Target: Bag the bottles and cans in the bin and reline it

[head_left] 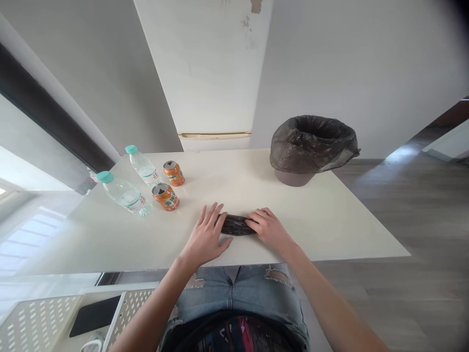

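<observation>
A folded black plastic bag (238, 226) lies crosswise near the front edge of the white table (220, 188), between the two hands. The left hand (207, 237) is palm down and largely open, fingers spread with the index finger on the bag's left end and the thumb apart, so it seems to steady rather than clasp it. The right hand (267, 227) has its fingers bent over the other end; whether they pinch it, I cannot tell. Contact at both ends probably keeps the thin, slippery strip straight and flat. Towards the far right stands a trash bin (294, 178) with a dark liner (293, 146) draped over its rim, presumably so the mouth stays open; its inside is too dark to show any contents. To the left, two orange soda cans (166, 197) (174, 173) stand with opened tops, their contents hidden, beside two clear plastic bottles (126, 195) (142, 168) with teal caps on; how much liquid these hold, if any, is unclear
</observation>
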A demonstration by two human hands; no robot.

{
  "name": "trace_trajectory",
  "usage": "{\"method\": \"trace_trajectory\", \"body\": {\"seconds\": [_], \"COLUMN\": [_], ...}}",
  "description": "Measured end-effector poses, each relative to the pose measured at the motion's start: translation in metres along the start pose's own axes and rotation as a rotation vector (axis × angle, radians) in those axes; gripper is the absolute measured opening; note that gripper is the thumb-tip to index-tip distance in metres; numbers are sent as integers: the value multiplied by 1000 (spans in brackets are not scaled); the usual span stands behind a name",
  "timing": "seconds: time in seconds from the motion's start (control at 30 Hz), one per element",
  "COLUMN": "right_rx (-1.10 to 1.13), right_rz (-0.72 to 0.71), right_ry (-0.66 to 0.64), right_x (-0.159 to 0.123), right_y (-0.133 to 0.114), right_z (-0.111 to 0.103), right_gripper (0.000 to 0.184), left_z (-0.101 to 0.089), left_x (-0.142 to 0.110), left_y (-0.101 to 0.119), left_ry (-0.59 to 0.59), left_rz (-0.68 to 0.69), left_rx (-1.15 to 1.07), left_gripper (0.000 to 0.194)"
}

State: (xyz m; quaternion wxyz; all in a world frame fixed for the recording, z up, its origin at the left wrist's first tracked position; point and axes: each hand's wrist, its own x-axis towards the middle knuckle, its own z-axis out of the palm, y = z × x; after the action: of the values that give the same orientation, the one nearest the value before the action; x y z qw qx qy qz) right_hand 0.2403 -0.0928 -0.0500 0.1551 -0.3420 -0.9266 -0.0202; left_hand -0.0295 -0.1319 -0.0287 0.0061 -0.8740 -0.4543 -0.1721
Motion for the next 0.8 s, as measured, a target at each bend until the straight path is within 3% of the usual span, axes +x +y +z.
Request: {"method": "trace_trajectory", "body": {"seconds": [0.1,0.23,0.33,0.47,0.57,0.67,0.8], "right_rx": [89,259,254,214,251,276,241], "right_rz": [68,237,316,347,361,485,529], "right_ry": [-66,-174,-105,127,124,40,-13], "right_x": [5,-1,-1,18,34,42,36], "right_y": [-2,-5,-22,-75,-108,-114,-98], "right_z": [-11,-39,-48,-31,-8,13,23], "right_gripper": [38,73,75,75,66,64,68], "left_z": [12,27,31,35,38,38,37], "left_x": [7,10,7,2,0,-1,0], "left_y": [8,11,13,15,17,19,18], "left_ry": [-91,-164,-184,-168,-161,-152,-148], "left_rz": [66,66,67,56,83,79,50], "left_rx": [-38,-23,-12,-36,-59,-54,-24], "left_gripper": [78,72,78,76,81,86,87]}}
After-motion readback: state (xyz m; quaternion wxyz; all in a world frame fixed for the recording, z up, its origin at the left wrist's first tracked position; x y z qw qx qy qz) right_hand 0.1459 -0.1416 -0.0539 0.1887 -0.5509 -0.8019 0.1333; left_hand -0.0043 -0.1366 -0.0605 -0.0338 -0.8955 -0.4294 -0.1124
